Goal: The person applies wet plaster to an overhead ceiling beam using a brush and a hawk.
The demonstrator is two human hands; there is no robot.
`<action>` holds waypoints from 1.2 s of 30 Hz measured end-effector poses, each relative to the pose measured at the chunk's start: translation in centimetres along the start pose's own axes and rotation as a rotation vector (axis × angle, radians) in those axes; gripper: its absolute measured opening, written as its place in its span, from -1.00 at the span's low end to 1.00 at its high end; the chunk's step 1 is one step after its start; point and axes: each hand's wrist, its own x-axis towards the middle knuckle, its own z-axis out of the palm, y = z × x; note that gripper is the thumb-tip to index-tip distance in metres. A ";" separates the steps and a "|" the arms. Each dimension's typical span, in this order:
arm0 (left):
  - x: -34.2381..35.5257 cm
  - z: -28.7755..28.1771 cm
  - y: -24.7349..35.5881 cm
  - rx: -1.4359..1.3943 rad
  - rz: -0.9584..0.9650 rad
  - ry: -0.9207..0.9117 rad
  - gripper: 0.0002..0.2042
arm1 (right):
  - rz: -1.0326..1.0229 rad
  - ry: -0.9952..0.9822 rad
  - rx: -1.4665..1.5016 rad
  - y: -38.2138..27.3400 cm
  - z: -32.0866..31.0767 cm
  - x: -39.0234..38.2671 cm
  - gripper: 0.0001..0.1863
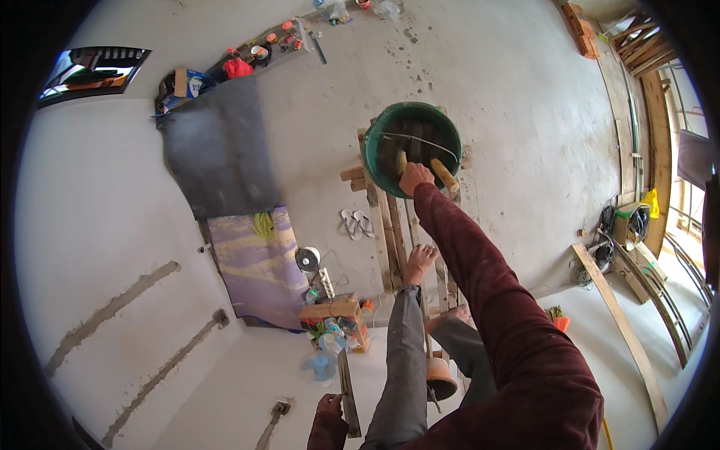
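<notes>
My right hand [415, 177] reaches into a green bucket [385, 180] of dark material, fingers closed around a light wooden handle [401, 160]. A second wooden handle [444, 174] leans against the bucket's inside, near a wire bail. The bucket stands on a wooden plank platform [390, 240], where my bare foot [420, 262] also rests. Low at the left, my left hand [330, 405] grips a long flat metal trowel [347, 390], held edge-on; its handle is mostly hidden by the fingers.
An orange bucket [441, 379] hangs or stands below me. Mats [210, 142], sandals [356, 223], a fan [307, 259] and a cluttered carton [330, 307] lie at left and centre. Planks [622, 337], cables and timber line the right side. Patched channels [112, 307] mark the white wall.
</notes>
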 end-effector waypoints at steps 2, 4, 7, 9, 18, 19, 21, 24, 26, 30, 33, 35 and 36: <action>-0.1 -0.1 1.2 -0.077 -0.032 -0.049 -0.83 | -0.027 0.108 0.052 0.8 0.5 -0.8 -0.77; 1.1 1.1 1.1 -0.028 0.009 -0.061 -0.83 | -0.095 0.178 0.084 1.9 0.4 -1.9 -0.86; 0.4 0.8 1.3 0.032 0.003 -0.077 -0.80 | -0.193 0.249 0.160 2.8 0.4 -4.7 -0.86; 0.8 0.4 0.8 0.041 0.015 -0.101 -0.73 | -0.272 0.271 0.139 3.0 0.1 -6.7 -0.84; 1.1 0.0 3.4 0.008 0.062 -0.106 -0.82 | -0.151 0.169 0.040 5.6 -0.7 -8.7 -0.84; 0.9 -0.6 3.8 0.009 0.062 -0.103 -0.82 | -0.093 0.149 0.028 5.8 -0.4 -8.4 -0.84; 0.8 -1.9 5.2 0.079 0.058 -0.088 -0.80 | -0.106 0.132 0.027 7.1 -0.1 -8.9 -0.82; 0.4 0.5 6.0 -0.042 0.081 -0.117 -0.84 | -0.186 0.166 0.041 5.8 -2.5 -9.9 -0.81; -0.2 -0.9 7.0 -0.007 0.093 -0.085 -0.84 | -0.290 0.243 0.136 5.1 -3.6 -11.3 -0.81; -0.7 0.2 9.5 0.032 0.138 -0.090 -0.83 | -0.075 0.117 0.021 7.1 -1.5 -8.8 -0.84; -1.6 0.5 11.3 0.188 0.218 -0.083 -0.83 | -0.073 0.074 0.036 7.6 -1.9 -8.9 -0.83; -1.5 -0.3 10.9 0.109 0.157 -0.087 -0.84 | -0.065 0.105 0.043 5.9 -3.6 -10.5 -0.82; -1.4 -0.2 11.7 0.074 0.128 -0.097 -0.84 | -0.053 0.123 0.041 5.6 -4.2 -10.9 -0.82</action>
